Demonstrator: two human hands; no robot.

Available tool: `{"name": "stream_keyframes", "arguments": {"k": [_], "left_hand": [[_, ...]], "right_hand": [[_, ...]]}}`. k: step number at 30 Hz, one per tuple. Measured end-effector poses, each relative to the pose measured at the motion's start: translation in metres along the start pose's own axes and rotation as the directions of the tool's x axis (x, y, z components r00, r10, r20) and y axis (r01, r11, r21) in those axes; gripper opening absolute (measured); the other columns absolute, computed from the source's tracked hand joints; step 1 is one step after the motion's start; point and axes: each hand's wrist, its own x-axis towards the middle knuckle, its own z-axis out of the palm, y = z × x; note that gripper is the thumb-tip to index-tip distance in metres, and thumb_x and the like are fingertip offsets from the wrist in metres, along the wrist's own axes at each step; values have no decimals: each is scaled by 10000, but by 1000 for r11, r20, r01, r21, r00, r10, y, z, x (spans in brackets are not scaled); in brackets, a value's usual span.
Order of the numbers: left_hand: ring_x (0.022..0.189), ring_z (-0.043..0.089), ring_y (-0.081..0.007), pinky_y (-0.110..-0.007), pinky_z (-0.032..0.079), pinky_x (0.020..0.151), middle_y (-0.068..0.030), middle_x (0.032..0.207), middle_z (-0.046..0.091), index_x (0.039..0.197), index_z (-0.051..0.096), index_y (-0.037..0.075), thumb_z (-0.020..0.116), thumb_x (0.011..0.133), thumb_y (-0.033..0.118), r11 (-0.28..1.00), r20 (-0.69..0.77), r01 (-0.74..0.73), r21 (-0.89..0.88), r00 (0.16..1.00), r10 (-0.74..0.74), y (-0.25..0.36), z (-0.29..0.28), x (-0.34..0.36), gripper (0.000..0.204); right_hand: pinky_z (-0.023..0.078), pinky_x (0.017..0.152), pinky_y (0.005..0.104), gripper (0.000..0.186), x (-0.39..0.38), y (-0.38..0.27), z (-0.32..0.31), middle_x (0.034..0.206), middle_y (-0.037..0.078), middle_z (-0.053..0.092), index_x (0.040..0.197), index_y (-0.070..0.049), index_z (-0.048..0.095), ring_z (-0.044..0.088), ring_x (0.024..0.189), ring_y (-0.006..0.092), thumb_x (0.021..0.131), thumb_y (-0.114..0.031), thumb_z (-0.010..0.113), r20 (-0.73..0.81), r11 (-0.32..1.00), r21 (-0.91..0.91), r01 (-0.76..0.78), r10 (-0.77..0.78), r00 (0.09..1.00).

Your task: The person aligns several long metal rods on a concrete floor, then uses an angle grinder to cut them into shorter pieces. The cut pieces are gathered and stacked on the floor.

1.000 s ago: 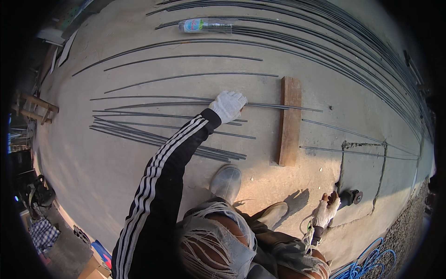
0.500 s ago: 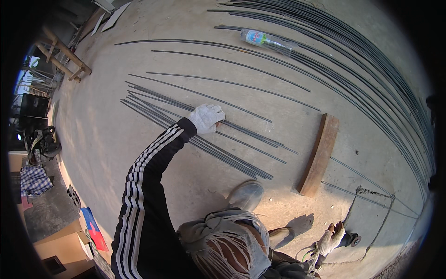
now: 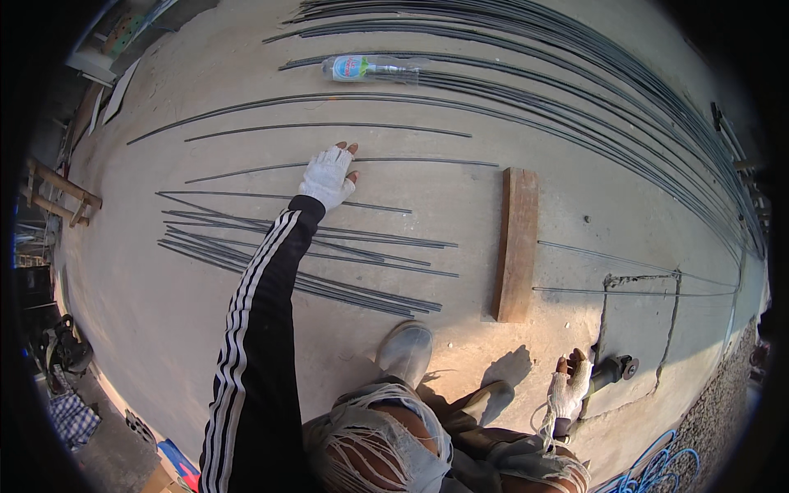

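My left hand (image 3: 327,179), in a white fingerless glove, reaches forward with fingers apart over a thin steel rod (image 3: 427,160), its fingertips on or just above it. Several more cut rods (image 3: 362,289) lie loosely grouped beside my forearm. My right hand (image 3: 570,380), also gloved, is low at the right with fingers bent and apart, against a dark angle grinder (image 3: 611,371); whether it touches the tool's body is unclear. A wooden block (image 3: 515,246) lies between the short rods and two rods at the right. My booted feet (image 3: 403,352) are below.
Long bundled rods (image 3: 575,49) curve across the back, with a plastic bottle (image 3: 368,69) over some of their ends. A wooden trestle (image 3: 64,191) stands at the left. Blue hose (image 3: 653,460) and gravel (image 3: 713,398) border the lower right. A cracked concrete patch (image 3: 637,329) surrounds the grinder.
My left hand has left the rods it gripped and moved forward and left to another single rod, fingers now spread. The head view swung left and back. My right hand stayed by the grinder.
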Motion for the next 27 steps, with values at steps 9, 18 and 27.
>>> {"name": "stream_keyframes", "arguments": {"k": [9, 18, 27], "left_hand": [[1148, 658, -365, -525, 510, 978, -164, 1320, 675, 1625, 409, 157, 681, 966, 415, 995, 52, 79, 64, 995, -82, 48, 47, 63, 757], [1120, 698, -358, -528, 549, 913, -156, 1245, 708, 1661, 323, 143, 649, 958, 299, 982, 160, 177, 68, 970, -185, 40, 47, 96, 791], [1260, 655, -350, -499, 564, 991, -154, 1479, 553, 1538, 441, 138, 656, 912, 256, 959, 374, 127, 253, 902, -218, 51, 53, 139, 673]], "right_hand": [[521, 639, 357, 418, -52, 0, 43, 732, 80, 633, 1293, -23, 665, 623, 646, 201, 941, -220, 774, 267, 997, -67, -39, 56, 962], [559, 810, 499, 281, -76, 29, 84, 959, 174, 699, 1037, -70, 675, 692, 930, 414, 899, -308, 727, 387, 949, -280, 143, -24, 922], [539, 767, 520, 321, -72, 47, 85, 950, 191, 667, 1043, -68, 656, 668, 902, 439, 825, -293, 724, 457, 953, -233, 193, -68, 887]]}}
